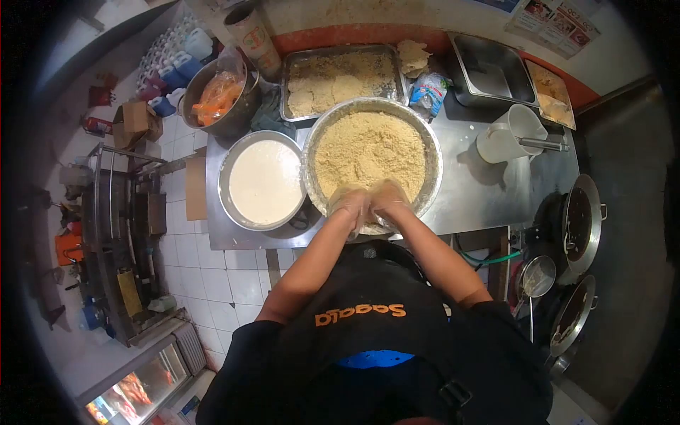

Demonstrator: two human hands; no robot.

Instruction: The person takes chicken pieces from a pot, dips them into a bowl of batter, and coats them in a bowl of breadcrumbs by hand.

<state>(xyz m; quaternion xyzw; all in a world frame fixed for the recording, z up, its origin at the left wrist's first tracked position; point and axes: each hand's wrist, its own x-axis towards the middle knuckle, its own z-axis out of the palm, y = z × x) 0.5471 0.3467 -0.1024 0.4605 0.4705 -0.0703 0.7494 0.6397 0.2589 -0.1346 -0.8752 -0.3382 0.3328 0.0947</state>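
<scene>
Currently, crumbs point(370, 147): being touched by left hand point(349, 201) and right hand point(389, 197);
Grip: being hidden; width cannot be told;
Pale liquid point(264, 180): being held by a bowl point(223, 193) beside the basin point(435, 157).

From here the crumbs point(370, 149) look sandy yellow, and the batter point(263, 178) beside them is a smooth, plain cream. The apron point(368, 283) is black — orange lettering point(360, 314) across it, a patch of bright blue point(375, 358) below. The tabletop point(467, 195) shines silver-grey. I see 1 green hose point(496, 261) and 1 white jug point(504, 134). Behind, a reddish-orange band point(333, 35) runs along the pale wall point(425, 15). The floor tiles point(212, 262) are white, squared off by dark lines — and the packet point(428, 95) shows blue and white.
</scene>
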